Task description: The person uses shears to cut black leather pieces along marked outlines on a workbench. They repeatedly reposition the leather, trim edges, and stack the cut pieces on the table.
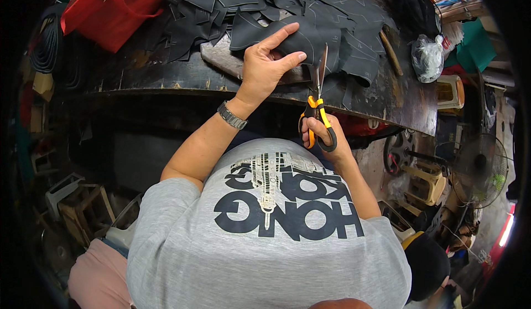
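My right hand (336, 144) grips a pair of scissors (312, 110) with orange, yellow and black handles. Their blades point away from me over the table edge, close together, the tips against dark sheet material. My left hand (263, 68), with a metal watch on the wrist, reaches over a black cut piece (304, 32) marked with pale lines. Its index finger and thumb are stretched apart, pointing right towards the blades; the other fingers are partly hidden. Under the left hand shows a worn greyish slab (218, 59).
Many dark cut pieces (215, 2) lie heaped across the black table (138, 76). A red bag (116, 10) stands at the left, a wooden stick (391, 53) and clear plastic bag (427, 59) at the right. Beyond are a fan (480, 170) and stools (426, 182). Another person's pink clothing (99, 276) shows lower left.
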The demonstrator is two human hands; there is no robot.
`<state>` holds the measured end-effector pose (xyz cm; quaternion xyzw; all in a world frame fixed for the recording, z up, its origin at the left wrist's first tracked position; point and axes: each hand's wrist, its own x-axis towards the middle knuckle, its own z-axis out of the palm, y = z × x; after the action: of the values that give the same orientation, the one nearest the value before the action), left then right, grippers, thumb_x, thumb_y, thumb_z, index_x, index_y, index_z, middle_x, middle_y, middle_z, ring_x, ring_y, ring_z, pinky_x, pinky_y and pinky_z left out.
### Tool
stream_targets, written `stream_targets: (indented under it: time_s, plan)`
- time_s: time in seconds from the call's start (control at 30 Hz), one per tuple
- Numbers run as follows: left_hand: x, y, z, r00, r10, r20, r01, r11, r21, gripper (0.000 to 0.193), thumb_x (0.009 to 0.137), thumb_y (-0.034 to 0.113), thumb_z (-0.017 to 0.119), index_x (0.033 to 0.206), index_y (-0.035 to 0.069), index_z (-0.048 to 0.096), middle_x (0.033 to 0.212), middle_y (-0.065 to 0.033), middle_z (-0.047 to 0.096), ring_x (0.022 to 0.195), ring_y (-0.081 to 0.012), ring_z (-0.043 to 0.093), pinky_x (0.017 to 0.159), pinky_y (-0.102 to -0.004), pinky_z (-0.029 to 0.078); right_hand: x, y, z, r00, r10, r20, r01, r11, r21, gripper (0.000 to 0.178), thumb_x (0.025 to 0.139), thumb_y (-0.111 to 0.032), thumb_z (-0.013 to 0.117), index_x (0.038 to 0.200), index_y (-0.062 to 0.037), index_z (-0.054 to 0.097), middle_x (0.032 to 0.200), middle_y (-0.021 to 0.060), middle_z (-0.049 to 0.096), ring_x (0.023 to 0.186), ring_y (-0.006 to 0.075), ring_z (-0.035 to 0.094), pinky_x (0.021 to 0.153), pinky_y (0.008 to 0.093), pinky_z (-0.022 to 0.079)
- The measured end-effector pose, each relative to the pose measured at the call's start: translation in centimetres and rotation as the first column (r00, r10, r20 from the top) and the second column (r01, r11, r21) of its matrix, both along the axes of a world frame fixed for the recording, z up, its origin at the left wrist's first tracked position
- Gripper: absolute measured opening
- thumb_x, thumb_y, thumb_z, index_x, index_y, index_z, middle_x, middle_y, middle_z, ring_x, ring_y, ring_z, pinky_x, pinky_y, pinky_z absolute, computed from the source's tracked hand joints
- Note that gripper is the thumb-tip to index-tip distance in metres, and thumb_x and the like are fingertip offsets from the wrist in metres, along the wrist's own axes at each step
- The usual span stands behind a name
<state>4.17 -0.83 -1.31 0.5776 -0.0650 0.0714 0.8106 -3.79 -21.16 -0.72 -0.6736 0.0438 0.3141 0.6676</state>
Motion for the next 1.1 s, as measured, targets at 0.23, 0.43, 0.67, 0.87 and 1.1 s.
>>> stream_targets:
  time_s: [0.23, 0.43, 0.67, 0.87, 1.1]
  plan:
    - [-0.7, -0.4, 0.5, 0.999, 0.024, 0.024, -0.024, 1.000, 0.003, 0.063, 0.083, -0.006, 0.075, 0.141, 0.000, 0.052, 0.115, -0.0076, 0.068, 0.081, -0.0042, 0.066, 0.074, -0.0198, 0.060, 0.4, 0.2, -0.2, 0.999, 0.037, 0.024, -0.036, 0.999, -0.040, 0.045, 0.087, -0.045, 0.074, 0.097, -0.0021, 0.062, 0.075, 0.0032, 0.060, 0.065, 0.0104, 0.060, 0.063, 0.0250, 0.051]
    - [-1.4, -1.1, 0.8, 0.999, 0.022, 0.030, -0.023, 0.999, 0.028, 0.064, 0.084, -0.005, 0.076, 0.142, 0.000, 0.051, 0.110, -0.0075, 0.070, 0.082, -0.0047, 0.067, 0.073, -0.0189, 0.059, 0.7, 0.9, -0.4, 0.997, 0.009, 0.080, -0.006, 0.999, -0.040, 0.048, 0.087, -0.046, 0.075, 0.099, -0.0017, 0.062, 0.074, 0.0034, 0.060, 0.065, 0.0102, 0.060, 0.063, 0.0247, 0.050]
    - [-1.0, -1.1, 0.4, 0.996, 0.054, 0.067, -0.056, 0.998, 0.021, 0.065, 0.082, -0.003, 0.078, 0.142, 0.001, 0.053, 0.106, -0.0034, 0.069, 0.077, -0.0006, 0.061, 0.066, -0.0149, 0.052, 0.6, 1.4, -0.5, 0.995, -0.071, 0.072, 0.074, 0.996, -0.049, 0.045, 0.087, -0.046, 0.076, 0.091, -0.0035, 0.062, 0.069, 0.0023, 0.058, 0.059, 0.0095, 0.057, 0.056, 0.0235, 0.048]
    - [-0.7, -0.5, 0.3, 0.995, 0.043, 0.085, -0.051, 0.994, 0.094, 0.066, 0.083, -0.006, 0.076, 0.143, 0.000, 0.050, 0.109, -0.0059, 0.070, 0.082, -0.0036, 0.066, 0.071, -0.0155, 0.054, 0.0, 1.6, -0.4, 0.993, -0.078, 0.092, 0.081, 0.997, -0.022, 0.038, 0.089, -0.039, 0.075, 0.078, -0.0058, 0.060, 0.059, 0.0006, 0.054, 0.048, 0.0076, 0.050, 0.044, 0.0227, 0.041]
    - [-0.3, -0.2, 0.4, 0.995, 0.030, 0.091, -0.030, 1.000, 0.000, 0.063, 0.084, -0.005, 0.076, 0.142, -0.001, 0.053, 0.115, -0.0070, 0.069, 0.090, -0.0049, 0.065, 0.077, -0.0170, 0.053, 0.1, 0.8, 0.0, 0.997, -0.027, 0.069, 0.032, 0.997, -0.077, 0.034, 0.088, -0.035, 0.077, 0.077, -0.0063, 0.061, 0.056, 0.0003, 0.054, 0.044, 0.0073, 0.049, 0.043, 0.0219, 0.040]
